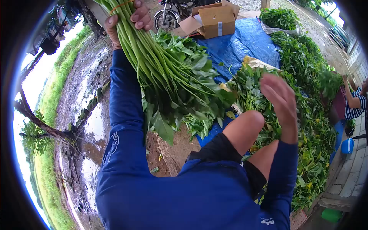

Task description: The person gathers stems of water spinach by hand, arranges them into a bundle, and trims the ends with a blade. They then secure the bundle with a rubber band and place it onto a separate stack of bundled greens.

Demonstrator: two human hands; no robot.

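High at the upper left, my left hand (141, 18) is closed around the stems of a bunch of water spinach (147, 53). An orange band (122, 6) loops round the stems near the top edge, and the leaves hang down to the right. My right hand (280, 100) is raised over my knees, holding nothing, its fingers stretched out and slightly blurred. Behind and below it spreads a large heap of loose greens (310, 126), some leaves yellowed.
A blue tarp (253, 40) lies under the greens, with an opened cardboard box (217, 21) at its far end. A motorcycle (168, 17) stands behind. At right, another person's arm (350, 97) reaches toward greens beside a block wall (350, 168). Muddy, wet ground (82, 115) lies left.
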